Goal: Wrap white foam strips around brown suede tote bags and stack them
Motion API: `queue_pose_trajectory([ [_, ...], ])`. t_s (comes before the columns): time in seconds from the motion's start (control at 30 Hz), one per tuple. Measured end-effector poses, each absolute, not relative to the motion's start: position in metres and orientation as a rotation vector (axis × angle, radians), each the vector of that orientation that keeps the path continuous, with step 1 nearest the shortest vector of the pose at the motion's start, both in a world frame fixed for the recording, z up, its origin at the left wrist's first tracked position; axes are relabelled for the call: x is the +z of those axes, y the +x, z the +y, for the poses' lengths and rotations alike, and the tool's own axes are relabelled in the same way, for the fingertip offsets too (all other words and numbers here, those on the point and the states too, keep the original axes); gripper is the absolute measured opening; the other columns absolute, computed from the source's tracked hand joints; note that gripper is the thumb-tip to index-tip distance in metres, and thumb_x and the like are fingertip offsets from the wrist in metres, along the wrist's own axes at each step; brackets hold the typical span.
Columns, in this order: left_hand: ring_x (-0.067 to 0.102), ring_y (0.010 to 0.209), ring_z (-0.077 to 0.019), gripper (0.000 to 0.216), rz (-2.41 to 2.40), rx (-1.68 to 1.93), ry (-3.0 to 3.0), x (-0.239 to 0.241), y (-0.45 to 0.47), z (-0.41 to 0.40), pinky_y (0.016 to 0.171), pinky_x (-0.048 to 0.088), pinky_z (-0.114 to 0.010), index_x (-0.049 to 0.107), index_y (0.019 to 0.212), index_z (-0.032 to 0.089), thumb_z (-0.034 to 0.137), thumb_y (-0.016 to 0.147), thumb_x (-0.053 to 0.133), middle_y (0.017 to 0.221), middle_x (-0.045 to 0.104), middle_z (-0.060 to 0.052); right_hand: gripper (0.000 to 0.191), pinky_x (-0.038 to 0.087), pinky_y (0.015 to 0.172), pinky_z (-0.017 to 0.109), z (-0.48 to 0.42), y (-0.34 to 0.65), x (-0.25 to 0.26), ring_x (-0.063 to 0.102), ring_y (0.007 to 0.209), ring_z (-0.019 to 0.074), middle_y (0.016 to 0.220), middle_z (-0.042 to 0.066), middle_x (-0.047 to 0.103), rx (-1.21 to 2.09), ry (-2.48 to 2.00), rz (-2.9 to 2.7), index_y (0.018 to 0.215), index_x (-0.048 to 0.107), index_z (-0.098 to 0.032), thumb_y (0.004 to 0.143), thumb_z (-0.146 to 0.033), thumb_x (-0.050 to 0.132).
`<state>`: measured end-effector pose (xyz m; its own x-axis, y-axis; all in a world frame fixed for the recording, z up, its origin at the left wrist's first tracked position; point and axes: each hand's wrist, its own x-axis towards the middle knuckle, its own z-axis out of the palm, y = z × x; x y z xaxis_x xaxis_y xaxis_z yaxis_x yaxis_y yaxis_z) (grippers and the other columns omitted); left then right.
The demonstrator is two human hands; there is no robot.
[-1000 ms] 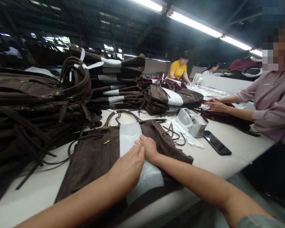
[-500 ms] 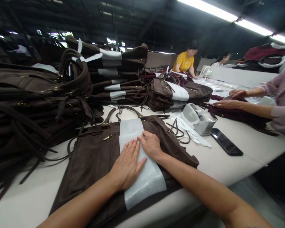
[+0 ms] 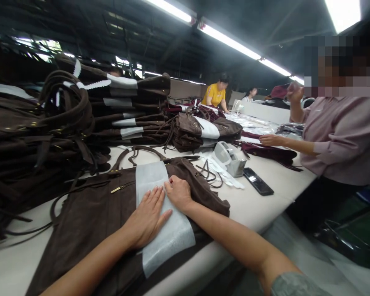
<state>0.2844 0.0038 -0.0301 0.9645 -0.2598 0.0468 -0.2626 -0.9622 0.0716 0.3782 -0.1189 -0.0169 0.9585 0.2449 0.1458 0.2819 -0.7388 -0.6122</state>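
One brown bag (image 3: pixel 101 213), flat on the table (image 3: pixel 265 207), front upward, directly before the wearer. Points its handles (image 3: pixel 121 157) away, toward the table's far side, with the top edge running roughly side to side. Passes out of view at the near left corner, so cannot judge the full long axis. Bears a gold zipper pull (image 3: pixel 117 189) at a slant, left of the white strip (image 3: pixel 169 244) laid over the front. Long axis of that strip: from the brown bag's handle edge toward its near edge, near end swung slightly to the right.

Left grip (image 3: pixel 148 218): spread flat, palm down over the strip's left edge, fingers together and aimed away, thumb wide. Right grip (image 3: pixel 179 193): at the strip's right edge, fingers bent, thumb and forefinger narrow; cannot tell a pinch from a mere touch.

Right of the brown bag: a grey dispenser (image 3: pixel 236 166), then a black phone (image 3: pixel 258 181) lying aslant. Left of the brown bag: a dark heap of bags (image 3: pixel 15 123). Beyond the brown bag: another brown bag with a white band (image 3: pixel 209 128). Farther right of the brown bag: a co-worker in a mauve shirt (image 3: pixel 351 135), one hand at a maroon bag (image 3: pixel 268 153), the other raised.
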Motion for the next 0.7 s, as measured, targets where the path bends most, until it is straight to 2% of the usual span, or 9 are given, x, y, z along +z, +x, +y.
queue_pose_trajectory([
  [0.13,0.020,0.145,-0.0295,0.072,-0.427,0.176,3.015,-0.038,0.281,0.005,0.119,0.022,-0.050,0.033,0.145,0.003,0.055,0.097,0.023,0.154,0.023,-0.019,0.025,0.041,0.077,0.025,-0.130,0.382,-0.013,0.065,0.082,0.0170,0.087,0.009,0.072,-0.048,-2.259,-0.310,0.086,0.066,-0.016,0.096,-0.022,0.044],
  [0.23,0.023,0.144,-0.0299,0.072,-0.372,0.368,3.006,-0.053,0.283,0.006,0.117,0.028,-0.049,0.033,0.145,0.002,0.055,0.096,0.024,0.154,0.024,-0.021,0.015,0.042,0.074,0.023,-0.133,0.385,-0.013,0.064,0.079,0.0155,0.081,0.008,0.071,0.032,-2.196,-0.308,0.076,0.066,-0.014,0.087,-0.013,0.055],
  [0.3,0.026,0.143,-0.0304,0.071,-0.301,0.565,2.982,-0.067,0.290,0.008,0.115,0.032,-0.048,0.031,0.145,0.000,0.052,0.096,0.026,0.153,0.026,-0.023,0.015,0.042,0.063,0.021,-0.134,0.385,-0.012,0.061,0.066,0.0132,0.068,0.004,0.067,0.147,-2.139,-0.280,0.069,0.064,-0.014,0.083,-0.013,0.059],
  [0.4,0.030,0.142,-0.0317,0.064,-0.216,0.826,2.922,-0.086,0.304,0.012,0.113,0.035,-0.050,0.031,0.143,-0.001,0.041,0.096,0.025,0.151,0.030,-0.026,0.026,0.034,0.042,0.018,-0.137,0.383,-0.011,0.049,0.041,0.0086,0.046,-0.003,0.052,0.393,-2.022,-0.226,0.062,0.060,-0.014,0.087,-0.019,0.055],
  [0.53,0.028,0.142,-0.0330,0.059,-0.240,0.958,2.892,-0.097,0.319,0.019,0.114,0.032,-0.052,0.033,0.141,-0.003,0.030,0.094,0.022,0.150,0.031,-0.028,0.015,0.027,0.034,0.015,-0.147,0.376,-0.007,0.043,0.035,0.0043,0.049,-0.007,0.051,0.595,-1.854,-0.210,0.079,0.067,-0.014,0.087,-0.014,0.054],
  [0.6,0.032,0.140,-0.0349,0.060,-0.210,0.982,2.917,-0.095,0.322,0.023,0.113,0.033,-0.054,0.034,0.140,-0.005,0.029,0.093,0.021,0.147,0.035,-0.029,0.011,0.025,0.032,0.014,-0.154,0.372,-0.007,0.041,0.034,0.0033,0.048,-0.007,0.051,0.676,-1.744,-0.243,0.086,0.070,-0.015,0.087,-0.019,0.060],
  [0.7,0.043,0.133,-0.0371,0.061,-0.151,0.953,2.962,-0.083,0.323,0.026,0.109,0.037,-0.052,0.039,0.136,-0.007,0.030,0.091,0.022,0.138,0.046,-0.030,0.017,0.019,0.030,0.014,-0.161,0.368,-0.006,0.034,0.031,0.0021,0.044,-0.009,0.047,0.794,-1.558,-0.289,0.088,0.071,-0.014,0.083,-0.030,0.069],
])
